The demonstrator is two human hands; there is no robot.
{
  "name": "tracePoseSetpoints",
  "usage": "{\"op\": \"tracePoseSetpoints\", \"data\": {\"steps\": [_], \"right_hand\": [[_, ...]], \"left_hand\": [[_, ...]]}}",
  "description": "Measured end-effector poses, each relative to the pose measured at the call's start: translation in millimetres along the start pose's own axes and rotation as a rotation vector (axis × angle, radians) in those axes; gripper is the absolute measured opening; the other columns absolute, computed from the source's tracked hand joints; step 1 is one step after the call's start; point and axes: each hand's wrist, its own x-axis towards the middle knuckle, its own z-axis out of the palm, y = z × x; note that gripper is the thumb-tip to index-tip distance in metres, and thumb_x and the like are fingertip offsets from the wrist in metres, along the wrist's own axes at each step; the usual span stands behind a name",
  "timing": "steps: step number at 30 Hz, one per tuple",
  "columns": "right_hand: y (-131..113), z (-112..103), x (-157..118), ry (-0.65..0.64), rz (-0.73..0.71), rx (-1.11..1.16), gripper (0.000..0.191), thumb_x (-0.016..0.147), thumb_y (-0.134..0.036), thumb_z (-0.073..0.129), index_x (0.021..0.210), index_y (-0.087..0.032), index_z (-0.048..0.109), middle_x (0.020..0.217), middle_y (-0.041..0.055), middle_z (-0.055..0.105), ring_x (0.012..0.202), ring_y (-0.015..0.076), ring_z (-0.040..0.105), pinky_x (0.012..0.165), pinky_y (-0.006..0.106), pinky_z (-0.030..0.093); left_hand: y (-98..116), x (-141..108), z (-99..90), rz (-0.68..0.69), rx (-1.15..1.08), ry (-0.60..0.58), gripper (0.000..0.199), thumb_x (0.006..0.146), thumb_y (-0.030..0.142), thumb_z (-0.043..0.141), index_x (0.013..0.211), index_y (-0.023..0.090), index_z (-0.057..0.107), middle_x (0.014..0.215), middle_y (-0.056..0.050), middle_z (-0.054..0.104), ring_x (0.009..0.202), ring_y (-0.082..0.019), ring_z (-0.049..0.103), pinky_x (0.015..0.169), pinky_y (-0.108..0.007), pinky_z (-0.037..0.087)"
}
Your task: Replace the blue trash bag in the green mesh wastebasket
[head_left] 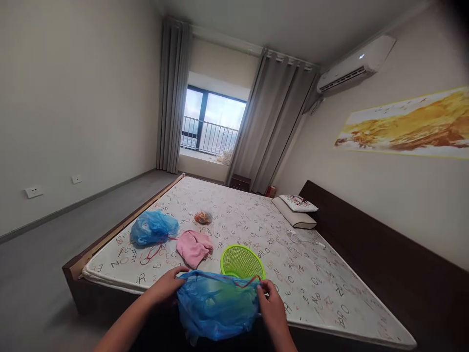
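Note:
A blue plastic bag [216,308] with a red drawstring is stretched between my two hands at the near edge of the bed. My left hand [170,283] pinches its left top corner, and my right hand [270,299] grips the right top corner by the red string. Just behind the bag, a lime green basket [242,261] lies tilted on the mattress, its lower part hidden by the bag. To its left is a crumpled pink cloth [195,248]. Another blue plastic bag [153,227], bunched up with a red string trailing, rests farther left.
The letter-printed mattress [238,215] sits in a dark bed frame with a headboard [366,225] on the right. A small clear bag with orange contents [203,217] lies beyond the cloth. Pillows [298,210] are by the headboard. A dark nightstand [240,183] stands near the curtains.

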Motion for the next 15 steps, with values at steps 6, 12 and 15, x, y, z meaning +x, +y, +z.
{"op": "tracePoseSetpoints", "data": {"steps": [6,12,15], "right_hand": [[-19,54,-26,-0.307,-0.249,0.172,0.049,0.083,-0.061,0.061,0.107,-0.018,0.062,0.131,0.0151,0.064,0.123,0.0279,0.061,0.107,0.039,0.047],[-22,94,-46,-0.439,-0.468,0.058,0.088,0.061,-0.022,0.080,0.142,-0.019,0.045,0.151,0.0182,0.045,0.143,0.0324,0.044,0.121,0.047,0.032],[-23,88,-44,-0.457,-0.522,-0.035,0.079,0.058,-0.003,0.059,0.135,-0.021,0.056,0.139,0.0129,0.058,0.135,0.0276,0.053,0.117,0.043,0.037]], "left_hand": [[40,-20,51.1,0.116,-0.278,-0.133,0.075,0.063,0.058,0.078,0.123,0.016,0.063,0.084,-0.004,0.068,0.063,-0.015,0.056,0.056,-0.024,0.041],[57,-55,69.1,0.185,-0.218,-0.303,0.060,0.078,0.058,0.074,0.126,0.022,0.065,0.097,-0.004,0.070,0.074,-0.015,0.059,0.053,-0.019,0.040],[50,-57,59.6,0.130,-0.227,-0.307,0.053,0.080,0.063,0.070,0.111,0.021,0.073,0.103,-0.006,0.070,0.087,-0.018,0.062,0.060,-0.020,0.047]]}}
